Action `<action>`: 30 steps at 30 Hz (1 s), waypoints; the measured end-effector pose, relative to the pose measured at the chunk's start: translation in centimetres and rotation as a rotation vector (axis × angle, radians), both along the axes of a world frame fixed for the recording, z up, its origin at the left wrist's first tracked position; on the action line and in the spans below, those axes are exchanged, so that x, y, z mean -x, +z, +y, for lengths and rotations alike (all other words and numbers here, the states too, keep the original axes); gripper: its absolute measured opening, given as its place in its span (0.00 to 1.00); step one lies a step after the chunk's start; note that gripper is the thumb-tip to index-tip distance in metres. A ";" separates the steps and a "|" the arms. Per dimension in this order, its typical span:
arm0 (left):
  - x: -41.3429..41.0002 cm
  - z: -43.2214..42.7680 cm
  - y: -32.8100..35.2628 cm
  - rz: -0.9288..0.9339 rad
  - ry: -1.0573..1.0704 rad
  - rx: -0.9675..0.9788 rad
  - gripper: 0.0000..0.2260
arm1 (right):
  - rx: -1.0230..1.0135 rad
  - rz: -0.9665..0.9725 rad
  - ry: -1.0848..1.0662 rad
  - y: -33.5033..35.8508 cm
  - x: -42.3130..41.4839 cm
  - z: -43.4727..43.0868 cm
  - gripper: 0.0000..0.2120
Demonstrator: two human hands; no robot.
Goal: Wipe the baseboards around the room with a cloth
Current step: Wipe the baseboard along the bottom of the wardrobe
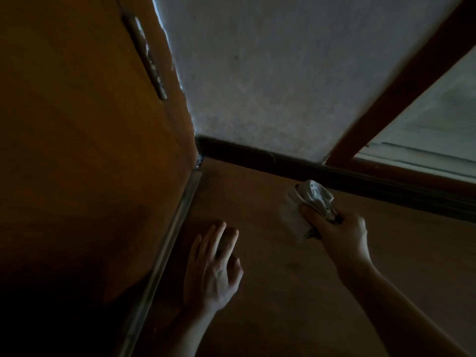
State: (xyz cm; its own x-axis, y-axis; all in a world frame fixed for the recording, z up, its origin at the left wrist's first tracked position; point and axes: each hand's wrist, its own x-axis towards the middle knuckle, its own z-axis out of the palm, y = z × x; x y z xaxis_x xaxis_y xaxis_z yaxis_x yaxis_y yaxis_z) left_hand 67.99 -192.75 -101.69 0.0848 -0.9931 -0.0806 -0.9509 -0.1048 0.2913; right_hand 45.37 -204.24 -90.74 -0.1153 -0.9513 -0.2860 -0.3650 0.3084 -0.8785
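A dark baseboard (257, 154) runs along the foot of the pale textured wall, from the corner at the left toward the lower right. My right hand (340, 233) grips a bunched pale cloth (313, 195) just in front of the baseboard, its top close to the board; I cannot tell if it touches. My left hand (213, 266) lies with straight fingers flat on the brown wooden floor (270, 292), near the metal threshold strip.
A brown wooden door (77, 124) with a hinge (146, 55) fills the left side, a metal strip (167, 240) at its foot. A dark wooden frame post (399, 81) slants at the right, with glass (438, 119) behind it.
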 end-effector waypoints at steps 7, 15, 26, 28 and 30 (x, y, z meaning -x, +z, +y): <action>-0.1 0.0 -0.7 -0.027 -0.001 0.011 0.28 | 0.138 0.180 0.085 -4.5 -7.0 -2.2 0.15; -0.1 0.2 -1.4 -0.024 0.009 0.077 0.30 | 0.332 0.237 0.089 -6.8 -16.8 -7.1 0.13; -0.1 0.1 -0.8 -0.069 -0.003 0.030 0.29 | 0.342 0.289 0.018 -7.5 -19.9 -7.8 0.16; -0.1 0.1 -0.6 -0.071 -0.007 0.019 0.29 | 0.344 0.298 0.061 -7.3 -20.0 -7.9 0.15; -0.2 0.1 -0.5 -0.054 -0.004 0.026 0.30 | 0.338 0.342 0.017 -7.5 -18.5 -7.7 0.13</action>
